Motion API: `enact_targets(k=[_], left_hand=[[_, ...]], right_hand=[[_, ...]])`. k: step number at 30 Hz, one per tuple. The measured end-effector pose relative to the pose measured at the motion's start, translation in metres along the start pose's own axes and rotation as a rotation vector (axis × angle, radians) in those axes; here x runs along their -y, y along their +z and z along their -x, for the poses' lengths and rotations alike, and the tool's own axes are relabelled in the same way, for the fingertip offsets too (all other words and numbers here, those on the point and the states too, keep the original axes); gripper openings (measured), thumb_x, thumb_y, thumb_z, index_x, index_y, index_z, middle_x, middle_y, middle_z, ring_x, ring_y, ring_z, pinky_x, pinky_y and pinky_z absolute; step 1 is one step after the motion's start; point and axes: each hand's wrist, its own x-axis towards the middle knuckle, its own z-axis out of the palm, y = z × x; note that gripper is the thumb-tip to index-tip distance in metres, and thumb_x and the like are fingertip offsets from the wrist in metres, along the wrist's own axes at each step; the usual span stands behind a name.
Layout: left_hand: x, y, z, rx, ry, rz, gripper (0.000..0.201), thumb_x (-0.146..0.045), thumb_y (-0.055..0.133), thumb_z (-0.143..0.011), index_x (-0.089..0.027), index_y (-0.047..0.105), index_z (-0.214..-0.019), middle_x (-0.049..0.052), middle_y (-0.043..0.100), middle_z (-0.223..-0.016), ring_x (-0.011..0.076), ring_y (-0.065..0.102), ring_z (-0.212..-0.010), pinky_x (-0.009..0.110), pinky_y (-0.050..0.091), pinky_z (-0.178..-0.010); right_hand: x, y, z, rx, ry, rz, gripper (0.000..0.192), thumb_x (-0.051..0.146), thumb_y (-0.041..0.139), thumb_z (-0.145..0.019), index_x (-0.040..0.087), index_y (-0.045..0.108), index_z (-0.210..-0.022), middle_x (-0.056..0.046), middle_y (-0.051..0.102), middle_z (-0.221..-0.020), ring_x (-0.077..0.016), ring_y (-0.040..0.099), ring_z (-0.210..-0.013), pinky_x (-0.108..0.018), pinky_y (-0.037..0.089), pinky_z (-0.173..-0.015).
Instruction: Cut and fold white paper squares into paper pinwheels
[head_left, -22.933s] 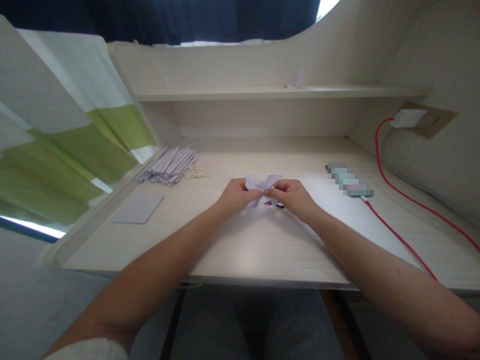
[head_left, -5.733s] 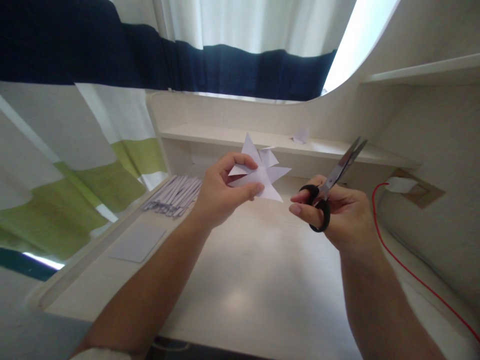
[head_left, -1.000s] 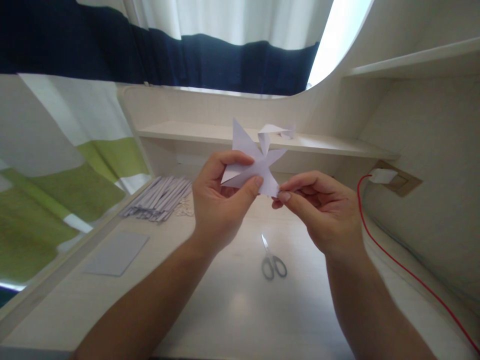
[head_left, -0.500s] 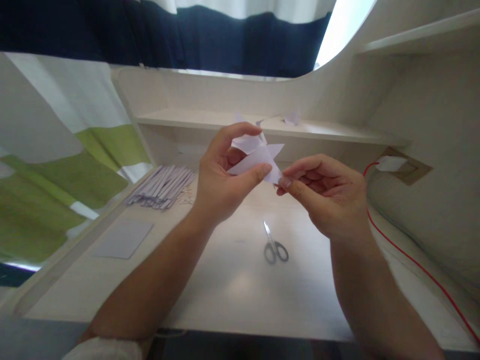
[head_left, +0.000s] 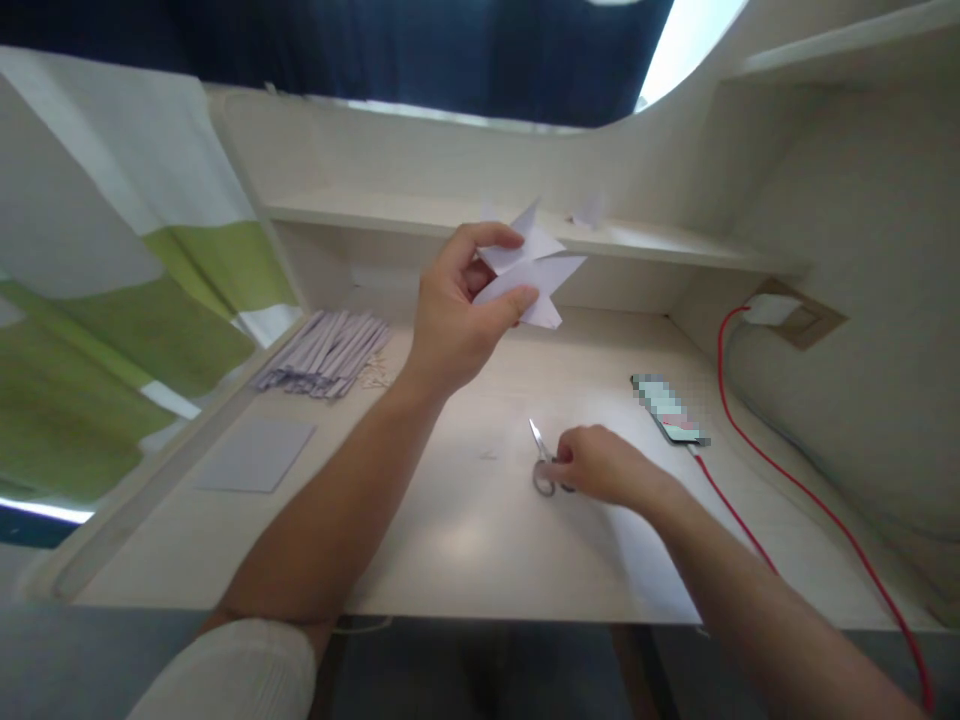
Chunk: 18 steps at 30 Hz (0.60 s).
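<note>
At a pale wooden desk (head_left: 450, 540) seen from my remote feed, the left hand (head_left: 454, 315) lifts a folded white paper shape (head_left: 529, 270) well above the desktop, thumb below and fingers on top pinching it narrowly at its near edge, its pointed flaps sticking out to the right. The right hand (head_left: 600, 470) is down on the desk, fingers curled over the handles of a small pair of scissors (head_left: 541, 460) lying flat with the blades pointing away from me; the fingers touch the handles, but I cannot tell whether they have closed through the loops. I judge the paper light, thin and easily creased or torn, so it is best held where the layers stack thickest near the centre rather than by a single flap. The scissors look stiff and smooth, and the handle loops are the place to take hold, clear of the blades. Beyond the left arm, a bundle of paper strips (head_left: 326, 350) lies at the desk's far left, with a flat grey sheet (head_left: 255, 455) nearer. To the right a phone (head_left: 670, 408) lies plugged into a red cable (head_left: 787, 480) running to a wall socket (head_left: 787, 310). A small paper scrap (head_left: 589, 210) sits on the shelf (head_left: 675, 240) behind
</note>
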Motion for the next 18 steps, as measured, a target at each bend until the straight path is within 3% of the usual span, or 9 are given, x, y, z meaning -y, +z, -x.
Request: enact_targets(k=[1,4,10,18], left_hand=[[-0.002,0.0,0.0,-0.014,-0.015,0.009,0.044,-0.033,0.09,-0.072,-0.026,0.065,-0.108,-0.003,0.07,-0.084,0.0155,0.071,-0.07,0.026,0.056,-0.056],[-0.009,0.0,0.0,-0.025,-0.069,0.063,0.047,-0.027,0.089,-0.067,-0.025,0.066,-0.109,-0.002,0.072,-0.082,0.0169,0.071,-0.067,0.027,0.059,-0.056],[-0.022,-0.007,-0.001,0.0,-0.133,0.183,0.045,-0.025,0.088,-0.066,-0.021,0.066,-0.106,0.001,0.074,-0.085,0.0167,0.072,-0.068,0.025,0.061,-0.054],[-0.029,-0.014,-0.002,-0.028,-0.211,0.285,0.047,-0.028,0.094,-0.065,-0.021,0.07,-0.105,0.001,0.075,-0.088,0.0159,0.073,-0.072,0.023,0.063,-0.057]], right_hand=[[-0.002,0.008,0.0,0.062,0.07,0.041,0.036,0.052,0.078,-0.079,0.016,0.078,-0.079,-0.014,0.077,-0.082,-0.0243,0.069,-0.07,-0.032,0.04,-0.059],[-0.004,0.02,-0.001,0.064,0.089,0.068,0.031,0.045,0.075,-0.081,0.014,0.08,-0.083,-0.017,0.079,-0.088,-0.0241,0.071,-0.071,-0.03,0.04,-0.058],[-0.009,0.016,-0.007,0.035,0.09,0.089,0.016,0.027,0.072,-0.079,0.013,0.08,-0.078,-0.016,0.079,-0.084,-0.0209,0.071,-0.068,-0.028,0.038,-0.056],[-0.019,0.015,0.0,-0.047,0.132,0.135,0.018,0.03,0.072,-0.071,0.017,0.081,-0.079,-0.014,0.08,-0.088,-0.0268,0.072,-0.077,-0.031,0.035,-0.057]])
